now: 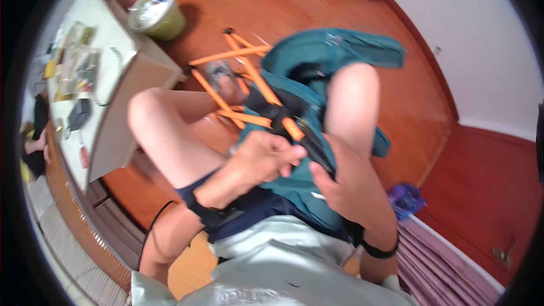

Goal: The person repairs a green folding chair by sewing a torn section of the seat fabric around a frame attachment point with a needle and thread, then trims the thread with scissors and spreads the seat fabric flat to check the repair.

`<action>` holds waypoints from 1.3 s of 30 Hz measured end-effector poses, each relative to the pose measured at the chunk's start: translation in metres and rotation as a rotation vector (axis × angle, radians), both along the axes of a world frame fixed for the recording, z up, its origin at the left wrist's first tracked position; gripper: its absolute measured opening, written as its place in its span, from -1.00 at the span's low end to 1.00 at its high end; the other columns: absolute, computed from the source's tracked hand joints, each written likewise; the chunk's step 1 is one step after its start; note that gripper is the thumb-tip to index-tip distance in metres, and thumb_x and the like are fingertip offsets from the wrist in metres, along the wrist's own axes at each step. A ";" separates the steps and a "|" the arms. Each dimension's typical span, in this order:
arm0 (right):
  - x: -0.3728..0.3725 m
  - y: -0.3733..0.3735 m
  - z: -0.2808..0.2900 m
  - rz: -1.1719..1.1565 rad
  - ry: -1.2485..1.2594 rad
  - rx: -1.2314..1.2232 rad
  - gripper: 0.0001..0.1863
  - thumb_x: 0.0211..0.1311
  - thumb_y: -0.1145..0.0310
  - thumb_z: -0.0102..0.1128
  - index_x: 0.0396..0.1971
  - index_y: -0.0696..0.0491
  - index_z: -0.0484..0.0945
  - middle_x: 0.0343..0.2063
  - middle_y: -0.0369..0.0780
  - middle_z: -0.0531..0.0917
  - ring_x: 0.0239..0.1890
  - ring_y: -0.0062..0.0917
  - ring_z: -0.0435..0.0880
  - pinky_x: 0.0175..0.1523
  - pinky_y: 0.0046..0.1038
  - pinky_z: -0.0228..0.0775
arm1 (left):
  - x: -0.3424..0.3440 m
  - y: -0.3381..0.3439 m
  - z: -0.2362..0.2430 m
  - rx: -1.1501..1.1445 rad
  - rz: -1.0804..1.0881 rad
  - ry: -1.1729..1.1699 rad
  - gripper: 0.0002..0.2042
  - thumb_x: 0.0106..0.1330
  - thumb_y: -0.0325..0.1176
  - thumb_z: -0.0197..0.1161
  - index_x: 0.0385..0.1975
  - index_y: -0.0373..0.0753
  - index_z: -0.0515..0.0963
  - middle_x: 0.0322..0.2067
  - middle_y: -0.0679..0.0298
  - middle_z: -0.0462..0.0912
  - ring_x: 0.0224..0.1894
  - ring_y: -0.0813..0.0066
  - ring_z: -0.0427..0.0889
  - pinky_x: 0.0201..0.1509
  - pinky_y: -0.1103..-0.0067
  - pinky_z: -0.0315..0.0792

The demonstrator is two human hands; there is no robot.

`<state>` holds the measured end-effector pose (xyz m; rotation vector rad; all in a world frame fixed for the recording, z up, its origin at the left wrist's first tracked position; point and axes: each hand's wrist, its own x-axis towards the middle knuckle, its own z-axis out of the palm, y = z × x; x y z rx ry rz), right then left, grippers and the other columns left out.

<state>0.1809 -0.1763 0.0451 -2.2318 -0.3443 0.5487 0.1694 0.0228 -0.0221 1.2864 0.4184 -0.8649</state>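
Across my lap lies the teal fabric (303,190) of what looks like a folding camp chair, with black patches. Its frame of orange poles (258,82) leans away from me between my legs, joined by a black hub (279,118). One pole end points at a black fabric pocket (318,150). My left hand (263,157) is closed just below that pole end, thumb against curled fingers; what it pinches is hidden. Around the pocket's near edge, my right hand (345,184) is closed, thumb on top. Slight blur softens both hands.
A white table (105,88) with packets and a small dark box (80,114) stands at left. Beyond it is a green waste bin (161,22). A purple plastic bag (406,199) lies by the mauve curtain (436,260) at right, near a white wall (481,51).
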 end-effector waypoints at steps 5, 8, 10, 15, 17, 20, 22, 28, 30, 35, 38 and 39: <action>0.002 0.006 0.020 0.008 -0.007 -0.062 -0.59 0.26 0.44 0.22 0.09 0.19 0.46 -0.25 0.12 0.64 -0.18 0.12 0.63 -0.11 -0.08 0.46 | 0.005 -0.013 0.014 0.850 -0.127 -1.159 -0.77 0.15 -0.28 0.40 -0.57 -0.25 0.52 -0.71 0.26 0.51 -0.70 0.42 0.58 -0.60 0.49 0.43; 0.004 0.007 0.022 -0.073 0.140 -0.087 -0.57 0.25 0.43 0.23 0.11 0.19 0.46 -0.21 0.12 0.65 -0.12 0.14 0.62 -0.02 -0.11 0.47 | 0.010 -0.010 0.035 1.091 -0.388 -1.593 -0.86 0.01 -0.41 0.26 -0.58 -0.23 0.41 -0.66 0.28 0.38 -0.65 0.39 0.57 -0.61 0.48 0.44; 0.005 0.007 0.020 -0.100 0.254 -0.210 -0.54 0.26 0.43 0.23 0.14 0.21 0.43 -0.16 0.15 0.64 -0.06 0.15 0.60 0.05 -0.11 0.45 | 0.017 -0.003 0.032 1.047 -0.365 -1.633 -0.86 -0.01 -0.41 0.25 -0.59 -0.23 0.40 -0.67 0.27 0.38 -0.62 0.38 0.58 -0.58 0.46 0.45; 0.002 0.011 0.020 -0.133 0.176 -0.136 -0.57 0.24 0.47 0.26 0.09 0.28 0.50 -0.25 0.12 0.67 -0.15 -0.04 0.68 0.04 -0.23 0.46 | 0.004 0.027 0.040 0.775 -0.134 -1.334 -0.67 0.23 -0.13 0.42 -0.50 -0.25 0.50 -0.62 0.18 0.54 -0.52 0.16 0.65 -0.50 0.35 0.48; 0.002 0.017 0.023 -0.150 0.196 -0.168 -0.58 0.26 0.46 0.25 0.09 0.29 0.50 -0.30 0.10 0.67 -0.22 -0.08 0.69 -0.01 -0.24 0.48 | -0.012 0.060 0.043 0.944 0.041 -1.150 -0.78 0.26 -0.24 0.45 -0.37 -0.23 0.59 -0.59 0.18 0.59 -0.50 0.21 0.66 -0.44 0.37 0.52; -0.001 0.011 0.009 -0.164 0.129 -0.213 -0.60 0.28 0.43 0.24 0.07 0.31 0.50 -0.39 0.04 0.66 -0.43 -0.21 0.64 -0.17 -0.27 0.50 | -0.028 0.164 0.030 1.384 0.603 -0.983 -0.87 0.37 -0.39 0.31 -0.27 -0.33 0.63 -0.40 0.06 0.63 -0.34 0.22 0.66 -0.21 0.37 0.56; 0.002 0.014 0.017 -0.179 0.170 -0.232 -0.61 0.29 0.43 0.24 0.05 0.30 0.51 -0.40 0.02 0.65 -0.50 -0.25 0.59 -0.25 -0.29 0.47 | -0.055 0.257 0.015 1.585 0.826 -0.787 -0.74 0.46 -0.31 0.23 -0.09 -0.42 0.55 -0.27 0.07 0.69 -0.24 0.30 0.67 -0.14 0.41 0.57; -0.001 0.014 0.015 -0.087 0.084 -0.149 -0.62 0.29 0.42 0.24 0.05 0.28 0.51 -0.44 0.01 0.64 -0.51 -0.33 0.56 -0.33 -0.35 0.43 | -0.202 0.452 -0.054 1.916 0.394 -0.407 -0.30 0.39 -0.11 0.34 0.33 -0.53 0.28 0.08 -0.17 0.58 0.15 -0.04 0.58 0.25 0.31 0.47; -0.002 0.018 0.020 -0.107 0.099 -0.204 -0.61 0.30 0.43 0.24 0.06 0.29 0.50 -0.47 0.00 0.63 -0.52 -0.33 0.56 -0.33 -0.36 0.43 | -0.205 0.452 -0.058 1.867 0.301 -0.509 -0.45 0.38 -0.31 0.36 0.27 -0.47 0.39 0.01 -0.11 0.64 0.04 0.01 0.64 0.16 0.32 0.50; -0.003 0.016 0.021 -0.141 0.114 -0.149 -0.58 0.30 0.42 0.24 0.10 0.28 0.49 -0.53 0.01 0.61 -0.60 -0.33 0.53 -0.35 -0.36 0.42 | -0.230 0.431 -0.043 1.719 0.603 -0.598 -0.70 0.54 -0.39 0.14 0.13 -0.42 0.57 -0.19 0.16 0.70 -0.23 0.43 0.63 -0.14 0.55 0.52; 0.000 0.013 0.018 -0.155 0.119 -0.248 -0.58 0.31 0.41 0.24 0.11 0.28 0.49 -0.52 0.04 0.59 -0.60 -0.35 0.52 -0.37 -0.36 0.42 | -0.191 0.326 -0.002 0.917 0.899 -0.481 -0.65 0.61 -0.24 0.04 0.06 -0.46 0.56 -0.33 0.31 0.64 -0.38 0.62 0.58 -0.34 0.72 0.42; -0.002 0.013 0.019 -0.164 0.068 -0.228 -0.60 0.31 0.42 0.24 0.09 0.26 0.50 -0.54 0.05 0.57 -0.60 -0.34 0.51 -0.38 -0.35 0.41 | -0.181 0.280 0.026 0.702 0.895 -0.448 -0.66 0.60 -0.24 0.06 0.06 -0.45 0.54 -0.40 0.33 0.59 -0.44 0.64 0.55 -0.40 0.72 0.41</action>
